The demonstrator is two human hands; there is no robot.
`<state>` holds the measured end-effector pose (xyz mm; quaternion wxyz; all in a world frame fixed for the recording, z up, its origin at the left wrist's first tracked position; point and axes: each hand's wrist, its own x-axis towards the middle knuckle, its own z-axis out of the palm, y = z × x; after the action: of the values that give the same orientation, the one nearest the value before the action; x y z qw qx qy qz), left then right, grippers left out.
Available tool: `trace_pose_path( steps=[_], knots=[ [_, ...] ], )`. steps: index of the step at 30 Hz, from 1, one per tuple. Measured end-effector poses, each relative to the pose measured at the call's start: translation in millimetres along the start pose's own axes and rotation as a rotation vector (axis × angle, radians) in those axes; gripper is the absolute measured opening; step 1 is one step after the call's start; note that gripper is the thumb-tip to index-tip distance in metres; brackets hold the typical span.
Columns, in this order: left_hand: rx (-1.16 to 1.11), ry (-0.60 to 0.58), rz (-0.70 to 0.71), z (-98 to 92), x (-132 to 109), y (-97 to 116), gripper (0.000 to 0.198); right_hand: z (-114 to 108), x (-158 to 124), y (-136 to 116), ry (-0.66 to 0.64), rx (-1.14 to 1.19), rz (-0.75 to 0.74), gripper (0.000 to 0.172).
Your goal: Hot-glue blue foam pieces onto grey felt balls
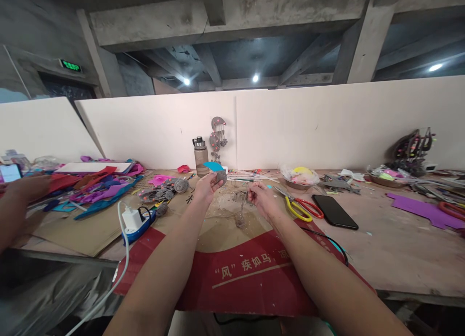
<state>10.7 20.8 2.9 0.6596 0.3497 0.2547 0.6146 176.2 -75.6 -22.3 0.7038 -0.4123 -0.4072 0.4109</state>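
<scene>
My left hand pinches a small curved piece, bright blue on top with a grey part at its lower right. To the right of it, my right hand is closed, fingertips together, on what looks like grey yarn. Below those fingers, a small clump of grey yarn lies on the cardboard, with a thin strand trailing left. Between the hands, a row of small dark pins or wires lies on the board. Both hands are held above the board, apart from each other.
Yellow and red-handled scissors and a black phone lie at right. A bottle stands behind my left hand, near a grey hanging ornament. At left are a power strip, felt scraps and another person's hand.
</scene>
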Motion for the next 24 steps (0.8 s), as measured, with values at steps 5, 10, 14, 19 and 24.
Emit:
trace_pose_path(
  steps=[5, 10, 14, 19, 24],
  knots=[
    [-0.126, 0.065, -0.023, -1.1, 4, 6, 0.007, -2, 3, 2, 0.045, -0.007, -0.043, 0.019],
    [-0.151, 0.081, -0.046, -0.7, 4, 10, 0.007, -1, 1, -4, 0.026, 0.029, -0.112, 0.018],
    [-0.138, 0.058, -0.031, -1.0, 3, 9, 0.005, 1, -2, -11, -0.059, 0.097, -0.114, 0.023],
    [-0.102, 0.052, -0.017, -1.2, 3, 5, 0.007, 1, -4, -10, -0.075, 0.053, -0.075, 0.034],
    [-0.122, 0.017, -0.045, 0.4, 2, 5, 0.002, -3, -1, -7, -0.035, 0.013, -0.09, 0.035]
  ],
)
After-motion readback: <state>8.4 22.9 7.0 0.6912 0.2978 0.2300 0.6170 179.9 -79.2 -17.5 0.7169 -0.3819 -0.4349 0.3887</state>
